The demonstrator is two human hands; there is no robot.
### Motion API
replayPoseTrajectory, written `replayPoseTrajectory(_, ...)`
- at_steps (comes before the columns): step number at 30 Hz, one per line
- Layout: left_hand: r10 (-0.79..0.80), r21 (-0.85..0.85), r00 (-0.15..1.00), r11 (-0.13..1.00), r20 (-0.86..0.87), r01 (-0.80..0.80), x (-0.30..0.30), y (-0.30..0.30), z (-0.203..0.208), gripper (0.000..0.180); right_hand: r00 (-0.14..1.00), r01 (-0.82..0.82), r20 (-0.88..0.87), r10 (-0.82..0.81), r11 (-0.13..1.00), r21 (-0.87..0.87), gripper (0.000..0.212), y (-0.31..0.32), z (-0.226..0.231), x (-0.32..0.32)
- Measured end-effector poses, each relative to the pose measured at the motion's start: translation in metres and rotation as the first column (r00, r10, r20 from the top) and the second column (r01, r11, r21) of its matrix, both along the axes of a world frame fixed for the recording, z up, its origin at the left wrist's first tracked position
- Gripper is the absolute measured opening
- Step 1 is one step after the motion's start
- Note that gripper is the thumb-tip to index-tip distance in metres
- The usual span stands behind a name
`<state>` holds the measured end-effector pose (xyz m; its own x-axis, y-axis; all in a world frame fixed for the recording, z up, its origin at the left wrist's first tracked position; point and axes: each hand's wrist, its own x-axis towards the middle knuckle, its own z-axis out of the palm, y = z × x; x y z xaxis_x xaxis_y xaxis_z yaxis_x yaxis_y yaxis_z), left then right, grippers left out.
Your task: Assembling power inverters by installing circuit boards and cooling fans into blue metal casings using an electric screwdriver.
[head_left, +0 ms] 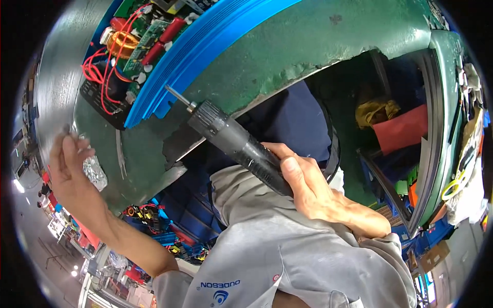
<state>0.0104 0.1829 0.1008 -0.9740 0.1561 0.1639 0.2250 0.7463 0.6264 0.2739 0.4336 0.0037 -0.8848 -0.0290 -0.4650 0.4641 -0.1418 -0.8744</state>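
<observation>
My right hand [313, 187] is wrapped round the body of a black electric screwdriver [226, 133]. The screwdriver slants up to the left, its metal bit close to the finned side of a blue metal housing [205, 49]. Inside the housing sits a green circuit board [150, 43] with red wires, a copper coil and red cylindrical parts. At the left, my left hand [69, 161] is raised with its fingers curled together. A small dark bit shows at its fingertips, too blurred to name. Beside that hand lies a crumpled clear plastic bag [95, 173].
The green work surface [287, 56] has a torn front edge. Below it at the right is an open space with a red sheet [403, 128] and yellow cloth [377, 112]. Yellow-handled scissors [453, 187] hang at the right. Several wired parts [146, 213] sit below at the left.
</observation>
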Motion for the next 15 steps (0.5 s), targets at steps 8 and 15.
replayPoseTrajectory(8,-0.269,-0.080,0.963,0.960,0.014,0.269,0.026,0.101,-0.008,0.014,0.998,0.060,0.032,-0.057,0.994,-0.096,0.067,-0.008,-0.007,-0.001)
replayPoseTrajectory(15,-0.624,-0.503,0.745,0.735,-0.236,0.456,0.016,0.103,-0.008,0.009,0.998,0.067,0.012,-0.066,0.989,-0.134,0.068,-0.010,-0.009,-0.001)
